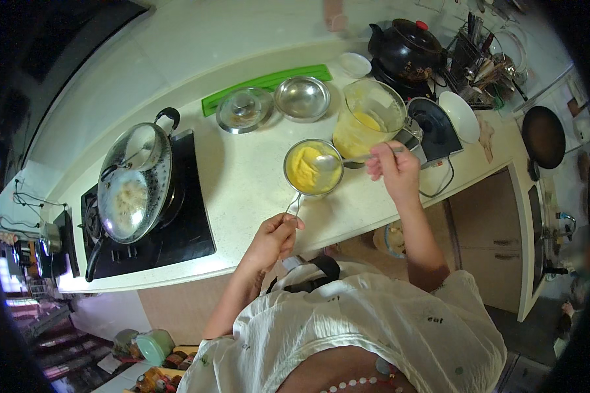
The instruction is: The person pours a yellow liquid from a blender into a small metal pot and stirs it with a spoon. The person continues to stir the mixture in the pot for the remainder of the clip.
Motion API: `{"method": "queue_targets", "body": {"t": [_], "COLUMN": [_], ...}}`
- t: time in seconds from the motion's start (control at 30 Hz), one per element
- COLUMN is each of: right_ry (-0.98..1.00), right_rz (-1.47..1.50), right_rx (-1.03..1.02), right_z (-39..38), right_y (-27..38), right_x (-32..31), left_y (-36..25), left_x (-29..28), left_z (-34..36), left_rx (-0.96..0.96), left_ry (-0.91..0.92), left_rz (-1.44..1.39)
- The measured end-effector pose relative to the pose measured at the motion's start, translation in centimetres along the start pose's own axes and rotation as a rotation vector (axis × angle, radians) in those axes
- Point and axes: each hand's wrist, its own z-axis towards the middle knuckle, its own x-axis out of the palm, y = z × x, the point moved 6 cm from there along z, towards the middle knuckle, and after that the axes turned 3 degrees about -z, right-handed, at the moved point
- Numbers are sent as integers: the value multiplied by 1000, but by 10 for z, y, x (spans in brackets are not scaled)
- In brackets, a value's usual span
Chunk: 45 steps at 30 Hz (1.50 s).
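Note:
My left hand (276, 237) grips the handle of a small metal strainer (292, 149) holding a thick yellow paste (306, 173). My right hand (393, 167) is closed on a metal spoon (356, 159), whose bowl rests in the paste. Just behind them stands a transparent jug (370, 101) with yellow mixture in it. A steel bowl (301, 98) and a lid with a knob (227, 112) lie on the counter (236, 177) beside a green strip (216, 98).
A lidded pan (131, 204) sits on a black hob at left. At back right are a dark pot (406, 49), utensil rack (482, 75), black appliance (436, 131) with cord and white bowl (457, 118). Part of a person (564, 321) shows at far right.

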Motion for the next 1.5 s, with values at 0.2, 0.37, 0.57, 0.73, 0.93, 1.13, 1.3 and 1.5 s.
{"method": "queue_targets", "body": {"t": [0.2,0.37,0.57,0.73,0.93,1.13,1.3,1.5], "right_ry": [3,2,57,7,-49,56,48,136], "right_rz": [144,94,92,-61,80,21,-169,-251], "right_rx": [20,92,-105,-31,4,-36,-118,-401], "right_z": [-5,-9,1,-11,-1,-13,-12,-29], "right_y": [15,-1,3,10,4,8,29,35], "right_x": [18,2,21,-6,11,18,6,0], "left_y": [-3,-4,-3,-3,-3,-4,-2,-2], "left_x": [5,4,4,2,5,7,5,5], "left_z": [-1,-1,0,1,0,1,2,1], "left_rx": [13,18,10,20,7,21,9,-7], "left_ry": [-5,-10,-1,0,-19,8,7,5], "left_rz": [43,52,44,64,59,72,49,49]}}
